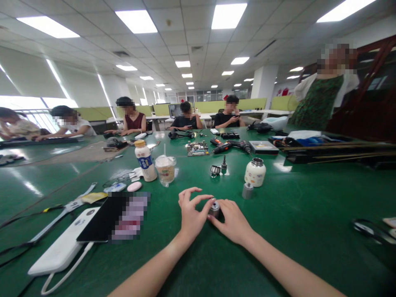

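Note:
A small grey metal cylinder stands on the green table between my two hands. Fingers and thumb of my right hand close around its right side and front. At its top edge, the thumb and index fingertips of my left hand come together in a pinch, the other fingers raised. Anything between those fingertips is too small to make out. A second metal cylinder stands to the right, in front of an open white bottle. Beyond my hands are a dark stepped metal part and a shiny metal lid.
Left on the green table lie a white power bank, a dark tablet and straps. A drink bottle and plastic cup stand ahead. Further off are a circuit board, power drills and several people.

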`<action>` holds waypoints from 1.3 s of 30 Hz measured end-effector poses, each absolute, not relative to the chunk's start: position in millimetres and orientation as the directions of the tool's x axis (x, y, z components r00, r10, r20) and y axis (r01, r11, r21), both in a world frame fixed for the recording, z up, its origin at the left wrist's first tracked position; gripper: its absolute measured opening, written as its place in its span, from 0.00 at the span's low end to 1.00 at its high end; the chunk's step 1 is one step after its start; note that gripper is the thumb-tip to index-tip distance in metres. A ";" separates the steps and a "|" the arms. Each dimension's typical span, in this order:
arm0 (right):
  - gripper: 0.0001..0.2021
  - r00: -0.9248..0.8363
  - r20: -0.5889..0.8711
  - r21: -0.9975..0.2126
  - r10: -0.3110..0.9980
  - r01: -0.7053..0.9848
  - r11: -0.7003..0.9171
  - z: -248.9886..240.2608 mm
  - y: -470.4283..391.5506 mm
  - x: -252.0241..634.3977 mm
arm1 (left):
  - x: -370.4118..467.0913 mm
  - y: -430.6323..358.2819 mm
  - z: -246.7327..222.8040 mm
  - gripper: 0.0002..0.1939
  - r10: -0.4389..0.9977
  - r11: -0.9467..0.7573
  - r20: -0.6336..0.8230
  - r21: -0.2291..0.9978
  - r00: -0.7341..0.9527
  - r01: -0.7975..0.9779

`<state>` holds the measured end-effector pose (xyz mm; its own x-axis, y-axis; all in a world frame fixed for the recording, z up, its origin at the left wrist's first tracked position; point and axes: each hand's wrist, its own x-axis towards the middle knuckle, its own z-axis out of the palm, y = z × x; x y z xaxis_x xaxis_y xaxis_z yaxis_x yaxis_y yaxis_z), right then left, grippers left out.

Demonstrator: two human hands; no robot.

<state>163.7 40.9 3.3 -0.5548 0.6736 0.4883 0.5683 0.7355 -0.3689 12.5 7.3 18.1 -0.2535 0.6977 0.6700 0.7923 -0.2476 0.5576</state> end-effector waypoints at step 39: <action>0.11 -0.553 0.494 -0.368 0.671 0.566 0.738 -0.5 42.9 164.3 | 20.7 3.0 18.5 0.12 0.786 -0.296 0.593 0.610 -0.175 0.735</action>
